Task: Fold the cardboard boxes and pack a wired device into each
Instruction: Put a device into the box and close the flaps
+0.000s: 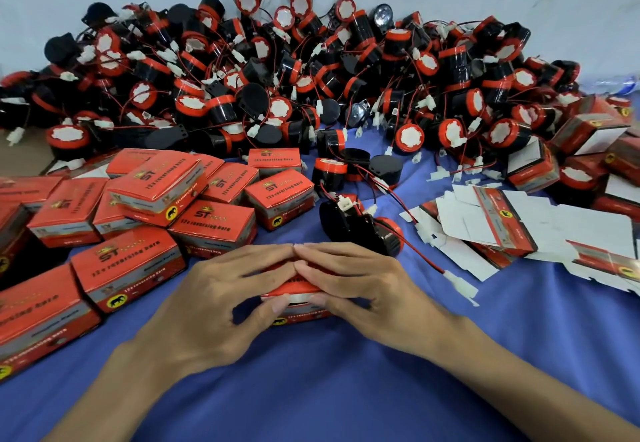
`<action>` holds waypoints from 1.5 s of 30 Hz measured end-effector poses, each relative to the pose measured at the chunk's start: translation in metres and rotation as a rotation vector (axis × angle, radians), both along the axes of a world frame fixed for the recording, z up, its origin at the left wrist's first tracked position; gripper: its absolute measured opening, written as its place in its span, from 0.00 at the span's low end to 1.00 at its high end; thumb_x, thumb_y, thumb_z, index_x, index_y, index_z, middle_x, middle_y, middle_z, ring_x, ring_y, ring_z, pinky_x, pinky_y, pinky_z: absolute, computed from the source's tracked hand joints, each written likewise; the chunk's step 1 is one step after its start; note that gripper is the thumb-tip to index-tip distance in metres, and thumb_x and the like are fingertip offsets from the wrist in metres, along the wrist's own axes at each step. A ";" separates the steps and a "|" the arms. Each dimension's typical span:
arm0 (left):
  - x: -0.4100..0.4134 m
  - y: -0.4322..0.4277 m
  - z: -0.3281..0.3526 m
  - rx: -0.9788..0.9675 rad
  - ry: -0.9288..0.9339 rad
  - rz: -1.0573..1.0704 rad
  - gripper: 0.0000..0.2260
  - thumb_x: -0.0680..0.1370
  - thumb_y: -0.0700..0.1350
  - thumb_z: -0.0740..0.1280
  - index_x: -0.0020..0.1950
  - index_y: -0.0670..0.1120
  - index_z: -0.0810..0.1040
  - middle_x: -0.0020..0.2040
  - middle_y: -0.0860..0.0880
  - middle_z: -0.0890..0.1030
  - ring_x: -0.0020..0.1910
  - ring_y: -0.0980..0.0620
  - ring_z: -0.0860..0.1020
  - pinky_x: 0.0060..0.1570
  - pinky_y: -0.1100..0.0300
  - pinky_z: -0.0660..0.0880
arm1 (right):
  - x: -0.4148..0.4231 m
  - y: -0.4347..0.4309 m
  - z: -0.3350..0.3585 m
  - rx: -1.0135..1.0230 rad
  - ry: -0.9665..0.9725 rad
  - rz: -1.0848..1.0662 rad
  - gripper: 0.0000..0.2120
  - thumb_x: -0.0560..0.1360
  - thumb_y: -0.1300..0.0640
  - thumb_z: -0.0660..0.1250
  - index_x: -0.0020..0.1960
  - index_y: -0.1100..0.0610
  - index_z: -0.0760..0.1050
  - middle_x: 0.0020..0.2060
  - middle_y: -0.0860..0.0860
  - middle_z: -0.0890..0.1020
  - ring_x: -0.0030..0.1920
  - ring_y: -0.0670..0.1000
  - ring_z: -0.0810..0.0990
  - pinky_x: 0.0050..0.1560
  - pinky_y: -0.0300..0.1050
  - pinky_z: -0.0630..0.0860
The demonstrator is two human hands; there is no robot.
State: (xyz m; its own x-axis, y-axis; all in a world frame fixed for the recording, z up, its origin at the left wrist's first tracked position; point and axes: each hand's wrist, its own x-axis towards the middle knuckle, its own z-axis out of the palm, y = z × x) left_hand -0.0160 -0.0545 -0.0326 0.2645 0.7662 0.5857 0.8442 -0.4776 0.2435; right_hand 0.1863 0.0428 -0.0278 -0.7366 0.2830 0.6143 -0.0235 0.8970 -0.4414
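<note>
Reversing-horn box [300, 312] sits centre on blue cloth [311, 393]. Left hand [225, 292] and right hand [363, 285] both clamp it, fingertips meeting on top, thumbs at front. Horn pile [277, 77] behind, closed boxes [156, 192] left, flat blanks [502, 226] right.

- A box [300, 306] sits on the counter [346, 389] in the near middle, held between the left hand [221, 299] and the right hand [356, 289].
- One wired device [360, 230] lies just behind it.
- Closed boxes [156, 199] are stacked to the left.
- Flat unfolded boxes [485, 223] lie to the right.
- A heap of wired devices [277, 77] spreads across the back.
</note>
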 end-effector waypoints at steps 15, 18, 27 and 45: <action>0.019 -0.005 -0.001 0.196 0.165 0.056 0.14 0.78 0.44 0.63 0.58 0.40 0.82 0.60 0.45 0.81 0.61 0.49 0.78 0.59 0.56 0.75 | 0.006 0.002 -0.003 -0.151 0.055 0.016 0.17 0.71 0.66 0.73 0.59 0.66 0.78 0.59 0.56 0.80 0.65 0.52 0.76 0.65 0.49 0.73; 0.027 -0.004 -0.001 0.232 0.124 0.021 0.13 0.76 0.43 0.65 0.58 0.42 0.81 0.58 0.47 0.81 0.60 0.51 0.79 0.61 0.58 0.74 | 0.008 0.001 0.000 -0.201 0.060 -0.030 0.23 0.71 0.66 0.73 0.65 0.63 0.74 0.60 0.54 0.80 0.63 0.47 0.77 0.64 0.43 0.73; 0.019 -0.005 0.000 -0.171 -0.221 -0.122 0.18 0.81 0.52 0.60 0.69 0.49 0.71 0.67 0.58 0.74 0.69 0.61 0.69 0.67 0.67 0.65 | 0.008 0.002 0.002 -0.210 -0.043 -0.044 0.22 0.73 0.61 0.70 0.66 0.64 0.73 0.65 0.53 0.76 0.66 0.47 0.73 0.67 0.45 0.69; 0.020 -0.001 -0.004 0.018 -0.227 -0.154 0.15 0.77 0.46 0.66 0.62 0.43 0.77 0.61 0.52 0.79 0.65 0.58 0.75 0.64 0.62 0.72 | 0.008 0.003 0.000 -0.064 -0.081 -0.024 0.19 0.76 0.67 0.64 0.66 0.69 0.71 0.65 0.58 0.75 0.65 0.55 0.73 0.68 0.46 0.68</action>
